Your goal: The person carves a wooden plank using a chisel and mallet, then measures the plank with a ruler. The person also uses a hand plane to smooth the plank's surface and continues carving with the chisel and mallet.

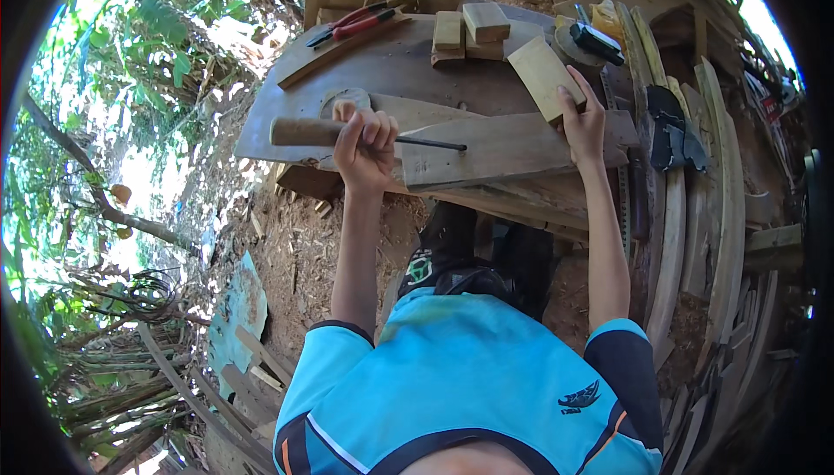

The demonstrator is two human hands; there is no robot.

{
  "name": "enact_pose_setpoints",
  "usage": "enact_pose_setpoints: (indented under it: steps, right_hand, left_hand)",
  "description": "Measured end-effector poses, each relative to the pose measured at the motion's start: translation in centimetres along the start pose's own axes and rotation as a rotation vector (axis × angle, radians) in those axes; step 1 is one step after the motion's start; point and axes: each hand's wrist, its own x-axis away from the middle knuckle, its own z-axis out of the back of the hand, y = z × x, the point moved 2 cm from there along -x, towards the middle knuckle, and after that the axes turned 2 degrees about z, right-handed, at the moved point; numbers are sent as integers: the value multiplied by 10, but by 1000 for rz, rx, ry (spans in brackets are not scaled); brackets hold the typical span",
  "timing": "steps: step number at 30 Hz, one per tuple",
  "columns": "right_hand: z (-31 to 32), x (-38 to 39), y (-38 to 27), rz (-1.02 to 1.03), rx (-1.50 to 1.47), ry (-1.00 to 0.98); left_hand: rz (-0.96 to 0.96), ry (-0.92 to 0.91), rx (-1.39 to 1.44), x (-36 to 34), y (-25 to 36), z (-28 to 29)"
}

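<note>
Holding a wooden-handled tool [304,132], the left grip [369,149] was clamped at left over the near board [512,158] on the desk [278,123]; the right grip [584,117] was clamped on a wooden block [539,75]. The step seemed like lining up a blow; the next move likely called for a steady tip.

The left hand [368,149] has its fingers wrapped round a brown wooden-handled tool with a thin dark metal shaft [304,132], that shaft pointing rightward across a flat grey-brown wooden board [530,152]! Over on the other side, the right hand [585,123] grips a pale rectangular wooden block [543,79], tilted by the board's far edge. Further back on the smooth grey tabletop [404,62], red-handled pliers [358,25] lie along a narrow wooden strip [334,56], small pale wooden blocks [485,23] grouped to their right.
</note>
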Motion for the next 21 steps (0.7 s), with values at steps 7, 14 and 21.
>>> enact_pose_setpoints:
  steps: [7, 14, 21]
  right_hand:
    - [-4, 3, -18, -175, -30, -30]
    - [-1, 3, -13, -172, -34, 10]
    - [-3, 0, -16, -143, 8, 15]
  left_hand:
    - [-91, 122, 246, 25, 5, 71]
    - [-242, 97, 11, 49, 12, 39]
    - [-46, -10, -114, -7, 6, 6]
